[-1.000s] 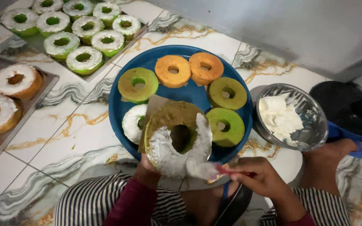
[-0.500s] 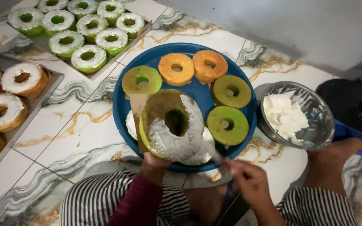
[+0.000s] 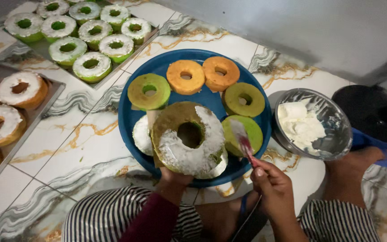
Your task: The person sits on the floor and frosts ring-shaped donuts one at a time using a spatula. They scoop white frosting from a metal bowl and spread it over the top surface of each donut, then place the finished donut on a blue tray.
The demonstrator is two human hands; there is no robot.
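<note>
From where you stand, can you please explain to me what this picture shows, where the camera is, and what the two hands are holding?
The camera sits on a person's head and looks down at their own bare hands; there is no machine. The left hand holds up a ring-shaped green cake, partly covered with white cream. The right hand holds a small spatula. On the tiled floor lie a blue tray with plain ring cakes, a metal bowl of cream, and two trays of frosted cakes on the left.
</note>
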